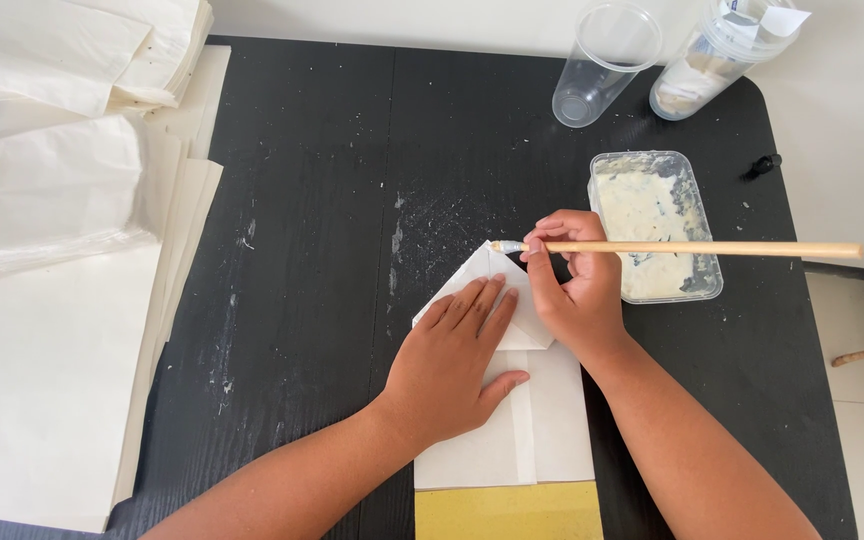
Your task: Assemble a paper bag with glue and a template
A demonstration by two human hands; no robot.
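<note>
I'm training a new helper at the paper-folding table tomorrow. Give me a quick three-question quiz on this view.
1. True or false: the left hand lies flat on the folded white paper.
2. What does the right hand hold? A) scissors B) a wooden-handled brush C) a ruler
3. Fill in: the shallow plastic tray of whitish paste sits to the ____ of the right hand.

Key
1. True; the palm and fingers press the paper down on the black table.
2. B; its tip is at the paper's pointed top fold.
3. Right, below the two clear plastic cups.
</note>
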